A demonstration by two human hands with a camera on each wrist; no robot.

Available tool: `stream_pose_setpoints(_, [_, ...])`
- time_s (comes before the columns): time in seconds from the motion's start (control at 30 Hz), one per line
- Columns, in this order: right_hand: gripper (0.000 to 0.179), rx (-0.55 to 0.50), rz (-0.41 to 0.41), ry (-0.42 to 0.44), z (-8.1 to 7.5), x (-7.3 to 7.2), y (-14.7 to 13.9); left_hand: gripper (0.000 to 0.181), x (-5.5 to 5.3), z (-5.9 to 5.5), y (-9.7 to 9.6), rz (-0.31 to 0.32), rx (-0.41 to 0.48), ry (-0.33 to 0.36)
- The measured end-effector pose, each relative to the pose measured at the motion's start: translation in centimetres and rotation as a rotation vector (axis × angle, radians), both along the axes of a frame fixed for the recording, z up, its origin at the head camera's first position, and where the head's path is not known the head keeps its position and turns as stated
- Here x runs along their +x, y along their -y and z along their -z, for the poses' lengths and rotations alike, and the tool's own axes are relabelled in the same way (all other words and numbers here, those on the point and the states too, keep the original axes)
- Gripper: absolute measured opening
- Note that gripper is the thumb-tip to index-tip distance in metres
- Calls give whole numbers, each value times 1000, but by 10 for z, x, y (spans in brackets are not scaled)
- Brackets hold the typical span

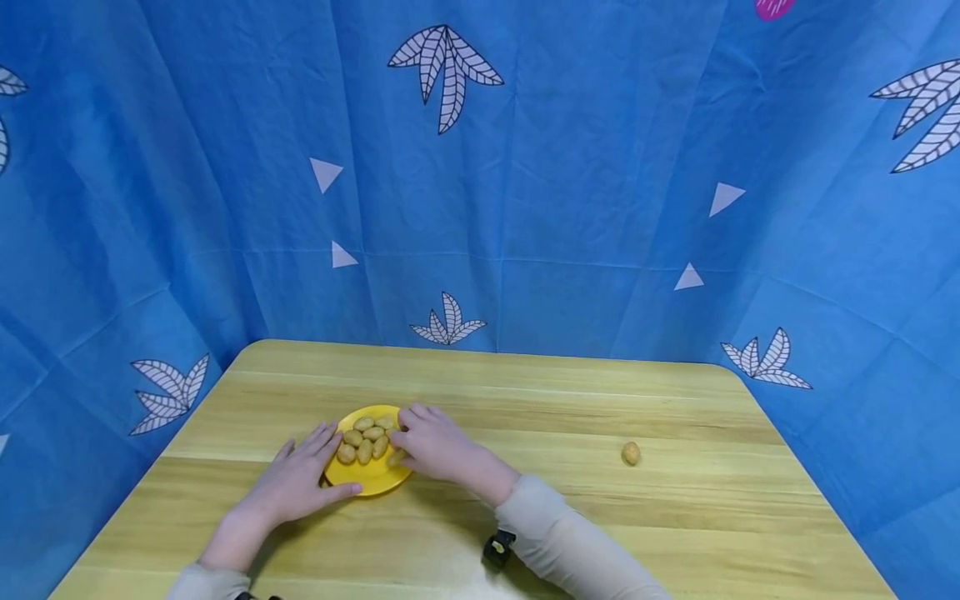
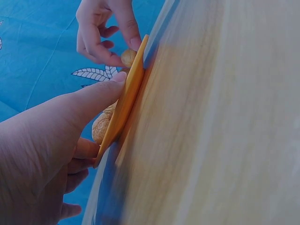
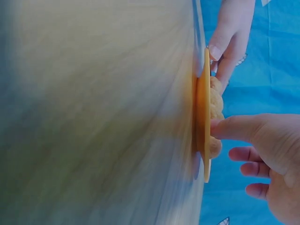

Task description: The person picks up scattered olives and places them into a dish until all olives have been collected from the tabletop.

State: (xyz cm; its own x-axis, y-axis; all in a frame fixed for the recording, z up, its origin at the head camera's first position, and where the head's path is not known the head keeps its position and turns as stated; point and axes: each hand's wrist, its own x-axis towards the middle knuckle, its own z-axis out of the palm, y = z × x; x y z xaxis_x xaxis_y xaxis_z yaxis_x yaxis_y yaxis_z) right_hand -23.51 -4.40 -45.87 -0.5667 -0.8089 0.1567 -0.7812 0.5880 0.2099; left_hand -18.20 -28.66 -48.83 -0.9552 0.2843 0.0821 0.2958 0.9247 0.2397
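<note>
A yellow plate (image 1: 386,482) stands on the wooden table, with several walnuts (image 1: 364,451) grouped on it. My left hand (image 1: 296,483) holds the plate at its left side, thumb at the near rim and fingers spread along the left rim. At the plate's right edge my right hand (image 1: 435,442) pinches a walnut (image 2: 128,57) between thumb and finger, low over the plate. The right wrist view shows the right thumb close against the walnuts (image 3: 215,146), its other fingers loosely bent. Part of the pinched walnut is hidden by the fingers.
One lone walnut (image 1: 631,453) lies on the right half of the table (image 1: 540,400). A blue curtain (image 1: 570,167) with white leaf prints hangs behind the table and along both sides. A black strap device (image 1: 498,550) is on the right wrist.
</note>
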Motion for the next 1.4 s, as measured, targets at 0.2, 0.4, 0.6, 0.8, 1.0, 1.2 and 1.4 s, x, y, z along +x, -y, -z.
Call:
stream_pose_setpoints(0.2, [27,10,-5,-26,3,-4,4,98,0,0,0,2,1,-12])
stream_pose_setpoints(0.4, [21,-3,-14,-63,7,-6,7,98,1,-1,-1,4,-2,-16])
stream_pose_setpoints(0.6, [22,3,-5,-75,6,-6,11,97,2,-1,-1,3,-7,-20])
stream_pose_setpoints(0.8, [22,2,7,-84,7,-7,14,98,0,1,0,2,1,-15])
stream_pose_setpoints(1.0, [22,-18,19,-54,7,-7,13,98,0,2,0,2,3,-16])
stream_pose_setpoints(1.2, [25,-26,31,-27,5,-9,5,98,1,0,0,2,-3,-16])
stream_pose_setpoints(1.4, [31,-41,40,-17,1,-9,-8,98,1,-1,0,4,-5,-10])
